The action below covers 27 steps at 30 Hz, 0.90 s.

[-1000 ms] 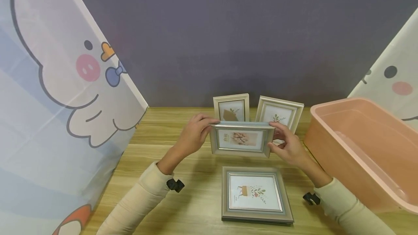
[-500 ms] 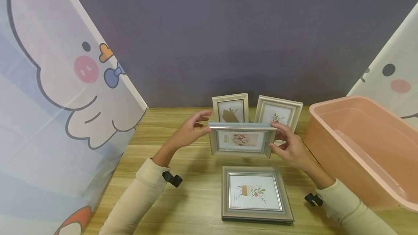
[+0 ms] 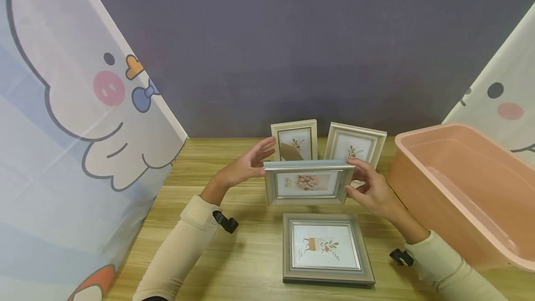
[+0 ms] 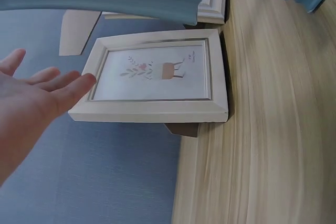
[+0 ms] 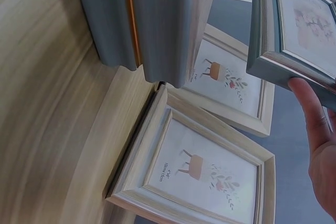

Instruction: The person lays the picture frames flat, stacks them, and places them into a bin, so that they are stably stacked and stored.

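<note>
The silver-blue frame is held above the table, beyond the stacked frames and before the left cream frame and right cream frame. Good handling likely means pinching only its rim and staying clear of those upright two, which a bump might topple. The right hand reaches inward, thumb and fingers clamped on its right end; the left hand has fingers extended beside the other end, thumb contact unclear.
</note>
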{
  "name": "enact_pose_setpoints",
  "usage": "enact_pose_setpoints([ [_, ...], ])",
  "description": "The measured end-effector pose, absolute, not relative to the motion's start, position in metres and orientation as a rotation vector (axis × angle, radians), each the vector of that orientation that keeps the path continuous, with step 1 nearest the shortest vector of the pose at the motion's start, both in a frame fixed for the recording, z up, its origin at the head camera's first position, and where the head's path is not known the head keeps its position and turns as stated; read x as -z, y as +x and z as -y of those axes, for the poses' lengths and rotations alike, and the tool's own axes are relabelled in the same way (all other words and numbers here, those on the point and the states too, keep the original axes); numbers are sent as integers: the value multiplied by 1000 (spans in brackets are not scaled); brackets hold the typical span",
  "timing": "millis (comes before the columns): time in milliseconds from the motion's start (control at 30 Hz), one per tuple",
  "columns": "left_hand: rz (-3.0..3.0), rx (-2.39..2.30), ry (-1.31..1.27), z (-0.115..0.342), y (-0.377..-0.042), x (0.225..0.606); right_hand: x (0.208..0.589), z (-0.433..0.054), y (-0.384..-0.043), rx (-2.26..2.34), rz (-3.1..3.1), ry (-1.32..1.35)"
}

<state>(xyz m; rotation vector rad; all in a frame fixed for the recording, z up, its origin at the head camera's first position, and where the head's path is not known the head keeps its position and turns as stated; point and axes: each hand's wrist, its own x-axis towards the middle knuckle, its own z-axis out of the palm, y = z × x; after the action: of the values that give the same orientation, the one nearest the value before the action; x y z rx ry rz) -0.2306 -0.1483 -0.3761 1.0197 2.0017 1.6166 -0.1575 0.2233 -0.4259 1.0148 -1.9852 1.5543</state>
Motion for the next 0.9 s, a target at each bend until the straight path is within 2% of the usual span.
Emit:
enact_pose_setpoints([
  [333, -1810, -1667, 1062, 144, -235, 382, 424, -223, -155, -1495, 2058, 984],
  [900, -1954, -1681, 1026, 148, -231, 384, 426, -223, -156, -1498, 2071, 975],
])
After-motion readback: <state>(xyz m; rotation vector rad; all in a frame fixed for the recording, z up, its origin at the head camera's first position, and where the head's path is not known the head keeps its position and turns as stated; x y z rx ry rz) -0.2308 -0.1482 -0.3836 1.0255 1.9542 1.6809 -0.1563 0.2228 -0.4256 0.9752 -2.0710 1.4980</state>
